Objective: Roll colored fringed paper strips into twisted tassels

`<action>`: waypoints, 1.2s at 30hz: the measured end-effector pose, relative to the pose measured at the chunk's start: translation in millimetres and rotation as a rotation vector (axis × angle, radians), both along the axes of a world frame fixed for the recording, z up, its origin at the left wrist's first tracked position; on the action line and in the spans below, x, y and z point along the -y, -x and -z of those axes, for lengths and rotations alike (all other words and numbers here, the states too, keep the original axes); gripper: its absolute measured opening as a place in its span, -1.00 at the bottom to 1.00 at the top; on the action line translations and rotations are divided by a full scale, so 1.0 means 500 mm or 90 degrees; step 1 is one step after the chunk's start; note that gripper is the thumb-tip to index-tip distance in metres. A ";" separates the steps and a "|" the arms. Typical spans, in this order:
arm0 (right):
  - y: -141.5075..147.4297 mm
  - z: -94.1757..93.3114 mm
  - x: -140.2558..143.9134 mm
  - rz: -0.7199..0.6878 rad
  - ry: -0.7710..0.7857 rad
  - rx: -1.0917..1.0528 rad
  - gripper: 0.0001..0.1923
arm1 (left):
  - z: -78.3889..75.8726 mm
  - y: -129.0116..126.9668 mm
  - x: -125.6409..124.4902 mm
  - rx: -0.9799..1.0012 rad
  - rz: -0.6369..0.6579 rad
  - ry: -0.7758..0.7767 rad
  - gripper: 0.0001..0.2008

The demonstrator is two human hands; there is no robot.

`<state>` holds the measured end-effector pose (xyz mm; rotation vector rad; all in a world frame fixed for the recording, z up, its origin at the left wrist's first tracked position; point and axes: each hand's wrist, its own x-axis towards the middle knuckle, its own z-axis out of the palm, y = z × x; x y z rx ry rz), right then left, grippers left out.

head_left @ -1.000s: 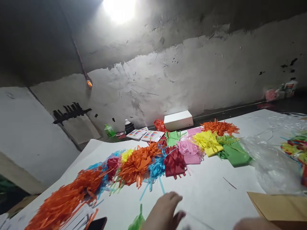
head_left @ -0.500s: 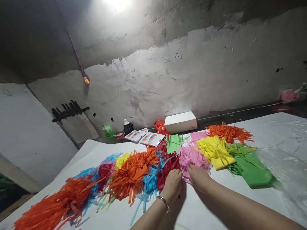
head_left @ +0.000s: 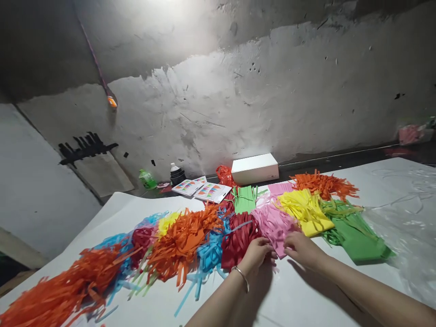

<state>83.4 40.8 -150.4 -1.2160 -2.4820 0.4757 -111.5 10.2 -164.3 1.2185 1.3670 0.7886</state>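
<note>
Pink fringe [head_left: 274,225] flat on white sheet [head_left: 306,290], mid-table, just ahead of both hands. Long axis runs near-to-far w/ slight lean to the left; cut strips fan toward the far end, solid band at near edge, facing the hands.

L hand [head_left: 258,254], bracelet [head_left: 242,278] on wrist, at near-left corner of pink piece, also brushing red fringe [head_left: 238,240] beside it. Fingers curled, partly closed, tips pinching at pink near edge; whether paper is really gripped or just pressed: can't tell, thumb side hidden.

R hand [head_left: 301,249] at near-right corner of same piece. Fingers bent, loosely closed, tips on paper edge; grip again not clear from this angle. Both hands about equally near; pink lies straight fwd of them, between the two wrists' lines, so both reach the same edge from opposite corners.

Around: yellow fringe [head_left: 306,211] touching pink on the right, green fringe [head_left: 356,231] further right, orange fringe [head_left: 322,185] behind yellow. Left of red: blue fringe [head_left: 207,254], then big orange pile [head_left: 180,240], more orange trailing to near-left corner. Small green piece [head_left: 245,200] behind pink. Far edge: white box [head_left: 255,168], booklets [head_left: 202,188], bottle [head_left: 147,178], jar [head_left: 177,172] vs. wall. Clear plastic [head_left: 405,227] on right of table.
</note>
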 end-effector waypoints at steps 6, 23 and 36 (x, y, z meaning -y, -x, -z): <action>0.079 -0.003 -0.012 0.146 0.104 -0.029 -0.69 | 0.009 -0.002 0.003 0.085 -0.029 0.014 -0.79; 0.015 0.066 0.051 0.259 0.282 -0.435 -0.64 | -0.066 -0.040 0.058 -0.511 0.106 -0.498 -0.88; 0.022 0.029 0.094 -0.070 -0.119 -0.220 -0.54 | -0.015 -0.024 0.023 -0.625 0.160 -0.566 -0.86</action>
